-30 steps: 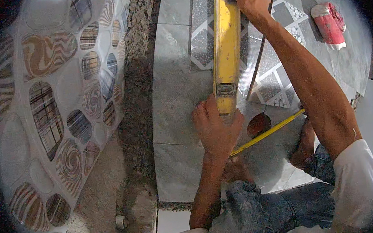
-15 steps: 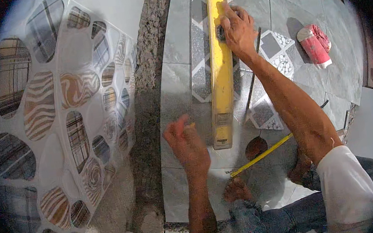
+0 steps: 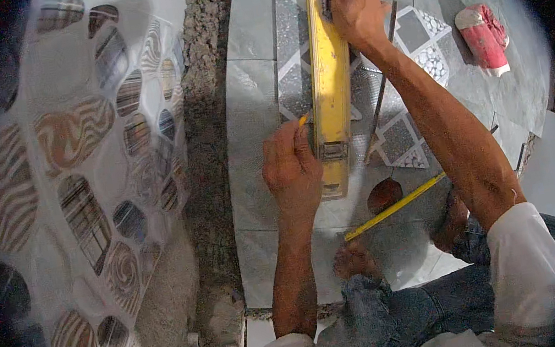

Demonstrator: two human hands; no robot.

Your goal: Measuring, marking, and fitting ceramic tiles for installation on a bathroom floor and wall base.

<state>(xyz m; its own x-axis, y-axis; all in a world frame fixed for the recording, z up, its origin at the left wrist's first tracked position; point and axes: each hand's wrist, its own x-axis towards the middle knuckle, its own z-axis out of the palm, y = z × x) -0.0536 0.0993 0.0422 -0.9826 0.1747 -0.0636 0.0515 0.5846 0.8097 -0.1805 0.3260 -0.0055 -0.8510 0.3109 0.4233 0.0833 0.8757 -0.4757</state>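
Note:
A long yellow spirit level [image 3: 329, 97] lies lengthwise across a patterned grey-and-white tile [image 3: 292, 81]. Toward its far end, my right hand [image 3: 359, 10] grips the level's right edge, fingers bent over it. My left hand [image 3: 290, 164] is closed in a pinch around a short yellow pencil [image 3: 302, 120]. The pencil's end shows above my fingers, close to the level's left side and over the patterned tile. Whether its point touches the tile I cannot tell.
Right of the level lie another patterned tile [image 3: 403, 137], a dark thin rod [image 3: 384, 71] and a red-and-white bundle [image 3: 484, 38]. A yellow tape measure blade [image 3: 397, 206] stretches near my feet. A rough gap [image 3: 201, 120] separates the grey floor tiles from the pebble-patterned wall [image 3: 87, 195].
My left hand has moved up and right to the level's edge with the pencil. The level and my right hand appear higher in the picture, as the view has shifted too.

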